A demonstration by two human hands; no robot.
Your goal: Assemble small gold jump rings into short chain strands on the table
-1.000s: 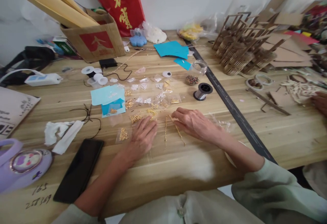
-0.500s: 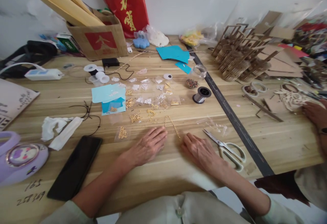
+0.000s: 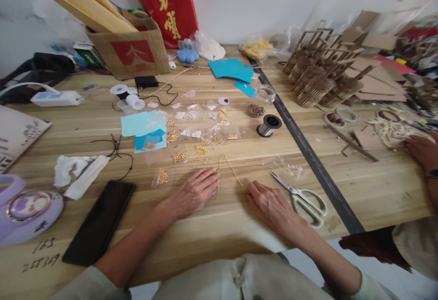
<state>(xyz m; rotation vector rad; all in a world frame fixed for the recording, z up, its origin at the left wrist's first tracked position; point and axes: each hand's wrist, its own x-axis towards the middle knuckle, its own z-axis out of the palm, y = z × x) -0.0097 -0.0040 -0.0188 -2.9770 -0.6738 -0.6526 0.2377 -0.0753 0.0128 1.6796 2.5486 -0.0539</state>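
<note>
A thin gold chain [image 3: 233, 168] lies bent in an upside-down V on the wooden table. My left hand [image 3: 196, 192] rests flat beside the chain's left strand, its fingers stretched out. The lower end of that strand shows just right of my fingertips. At the right strand's lower end is my right hand [image 3: 268, 202], fingers curled and closed on the chain. Small bags of gold and silver beads and a loose gold bead pile [image 3: 179, 155] lie beyond my left hand. Scissors [image 3: 301, 198] with pale handles lie open, right of my right hand.
A black phone [image 3: 100, 222] and a purple object [image 3: 30, 211] lie at the left. Behind are a wire spool [image 3: 269, 125], a glass jar [image 3: 266, 93] and a cardboard box [image 3: 130, 53]. Another person's hand [image 3: 422, 151] is at the far right, near wooden baskets [image 3: 315, 76].
My left hand has shifted slightly left, off the chain's left strand, so its lower end now shows. My right hand has moved slightly right with the chain end.
</note>
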